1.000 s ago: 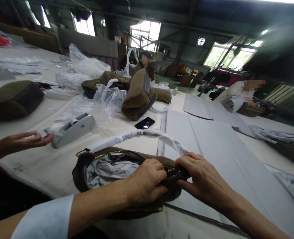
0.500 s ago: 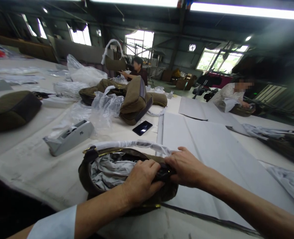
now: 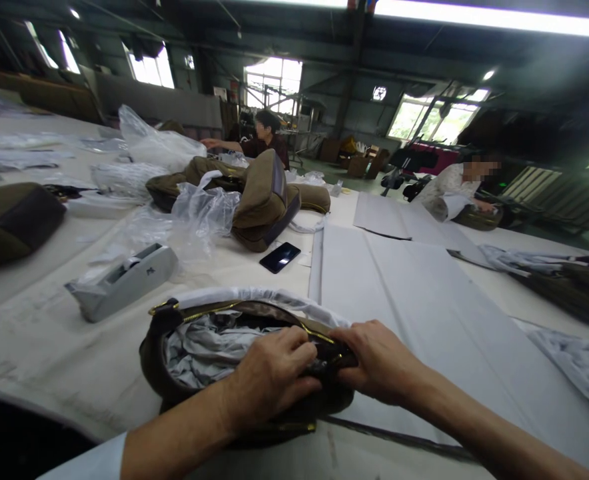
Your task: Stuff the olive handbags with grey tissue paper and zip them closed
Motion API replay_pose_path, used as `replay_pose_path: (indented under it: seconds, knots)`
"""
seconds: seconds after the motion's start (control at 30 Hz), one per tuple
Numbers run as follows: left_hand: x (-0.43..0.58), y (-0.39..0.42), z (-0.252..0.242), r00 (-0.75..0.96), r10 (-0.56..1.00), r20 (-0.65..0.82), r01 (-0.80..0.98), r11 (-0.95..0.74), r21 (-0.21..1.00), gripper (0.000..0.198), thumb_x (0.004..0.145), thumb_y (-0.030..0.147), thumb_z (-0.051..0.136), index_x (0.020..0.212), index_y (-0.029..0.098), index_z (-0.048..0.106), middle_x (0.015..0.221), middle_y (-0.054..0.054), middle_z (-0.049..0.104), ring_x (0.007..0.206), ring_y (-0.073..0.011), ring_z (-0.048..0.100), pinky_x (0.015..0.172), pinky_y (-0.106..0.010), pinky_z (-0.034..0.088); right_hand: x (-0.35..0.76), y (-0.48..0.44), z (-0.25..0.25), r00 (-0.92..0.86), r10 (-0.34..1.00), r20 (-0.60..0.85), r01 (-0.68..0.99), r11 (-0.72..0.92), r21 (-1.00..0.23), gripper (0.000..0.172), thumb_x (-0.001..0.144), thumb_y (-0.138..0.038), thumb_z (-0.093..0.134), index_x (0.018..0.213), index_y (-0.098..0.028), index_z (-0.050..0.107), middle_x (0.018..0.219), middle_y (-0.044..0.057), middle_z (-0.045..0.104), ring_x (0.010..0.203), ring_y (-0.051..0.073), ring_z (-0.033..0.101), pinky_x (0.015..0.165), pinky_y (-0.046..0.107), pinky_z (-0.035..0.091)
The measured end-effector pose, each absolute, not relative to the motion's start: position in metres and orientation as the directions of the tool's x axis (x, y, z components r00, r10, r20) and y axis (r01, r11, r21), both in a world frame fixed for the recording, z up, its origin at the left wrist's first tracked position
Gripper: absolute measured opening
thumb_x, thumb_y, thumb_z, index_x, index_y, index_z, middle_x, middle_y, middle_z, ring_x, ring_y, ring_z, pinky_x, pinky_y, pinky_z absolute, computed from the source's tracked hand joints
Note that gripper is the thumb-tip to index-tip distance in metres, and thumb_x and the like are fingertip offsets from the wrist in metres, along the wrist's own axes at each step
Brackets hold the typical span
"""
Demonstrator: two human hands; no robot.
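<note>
An olive-brown handbag (image 3: 154, 363) lies open in front of me, its gold zipper apart and crumpled grey paper (image 3: 209, 350) stuffed inside. Its handle (image 3: 254, 293), wrapped in white, runs along the far side. My left hand (image 3: 279, 370) reaches over the near edge with fingers curled at the right part of the opening; what its fingertips grip is hidden. At the bag's right end my right hand (image 3: 374, 360) pinches the rim beside the zipper between thumb and fingers.
Beyond the bag are a grey tape dispenser (image 3: 124, 280), a phone (image 3: 280, 257), clear plastic bags (image 3: 199, 217) and more brown handbags (image 3: 262, 193). White sheets (image 3: 374, 267) cover the table at right. Two people (image 3: 274, 143) (image 3: 454, 187) work across the table.
My right hand has moved down slightly at the bag's end, and more of the gold zipper shows. The person at the back has an arm stretched left; the bag held up there is gone from view.
</note>
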State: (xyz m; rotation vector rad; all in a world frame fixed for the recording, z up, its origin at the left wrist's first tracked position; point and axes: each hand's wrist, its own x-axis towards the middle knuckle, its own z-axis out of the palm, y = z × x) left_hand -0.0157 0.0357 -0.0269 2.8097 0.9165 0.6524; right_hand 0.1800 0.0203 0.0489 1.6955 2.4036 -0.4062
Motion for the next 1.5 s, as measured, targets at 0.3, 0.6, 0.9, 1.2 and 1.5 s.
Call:
replay_pose_path:
  seconds: [0.3, 0.6, 0.9, 1.2, 1.5]
  knots:
    - [-0.034, 0.051, -0.003, 0.724, 0.667, -0.177, 0.689, -0.685, 0.236, 0.043, 0.067, 0.045, 0.074, 0.095, 0.015, 0.06, 0.1, -0.009, 0.063, 0.092, -0.0281, 0.059, 0.085, -0.045, 0.048, 0.188, 0.003, 0.033, -0.392, 0.912, -0.122, 0.882, 0.335, -0.33, 0.019, 0.066, -0.018, 0.057, 0.084, -0.022, 0.065, 0.075, 0.002, 0.066, 0.074, 0.018, 0.056, 0.078, 0.032, 0.033]
    - [-0.042, 0.025, -0.024, 0.818, 0.563, -0.119, 0.573, -0.775, 0.266, 0.018, 0.085, 0.034, 0.056, 0.077, 0.018, 0.056, 0.08, -0.001, 0.062, 0.071, -0.0198, 0.057, 0.064, -0.032, 0.045, 0.192, -0.019, 0.017, -0.472, 0.881, 0.039, 0.788, 0.441, -0.43, 0.022, 0.069, -0.015, 0.06, 0.089, -0.023, 0.065, 0.074, -0.002, 0.065, 0.071, 0.015, 0.053, 0.082, 0.033, 0.03]
    - [-0.023, 0.019, -0.014, 0.738, 0.653, 0.169, 0.451, -0.664, 0.597, 0.04, 0.075, 0.031, 0.07, 0.109, 0.019, 0.053, 0.106, -0.005, 0.057, 0.096, -0.0211, 0.053, 0.08, -0.031, 0.043, 0.193, -0.015, 0.026, -0.483, 0.875, -0.03, 0.805, 0.431, -0.407, 0.007, 0.074, -0.022, 0.062, 0.081, -0.02, 0.064, 0.074, 0.0, 0.066, 0.072, 0.016, 0.055, 0.08, 0.034, 0.03]
    - [0.015, 0.017, -0.013, 0.736, 0.6, 0.312, 0.234, -0.658, 0.715, 0.024, 0.092, 0.035, 0.047, 0.077, 0.016, 0.054, 0.083, -0.003, 0.052, 0.079, -0.0163, 0.049, 0.07, -0.029, 0.04, 0.195, -0.017, 0.024, -0.478, 0.878, -0.036, 0.831, 0.439, -0.34, 0.01, 0.07, -0.022, 0.065, 0.068, -0.017, 0.056, 0.071, 0.0, 0.064, 0.071, 0.015, 0.055, 0.079, 0.032, 0.032]
    - [-0.023, 0.008, -0.011, 0.728, 0.662, 0.178, 0.445, -0.654, 0.612, 0.018, 0.091, 0.016, 0.04, 0.079, 0.017, 0.054, 0.085, -0.002, 0.056, 0.082, -0.0159, 0.05, 0.075, -0.031, 0.039, 0.2, -0.014, 0.029, -0.474, 0.875, -0.098, 0.845, 0.421, -0.33, 0.02, 0.076, -0.036, 0.07, 0.089, -0.022, 0.066, 0.081, 0.0, 0.067, 0.081, 0.017, 0.058, 0.082, 0.032, 0.033]
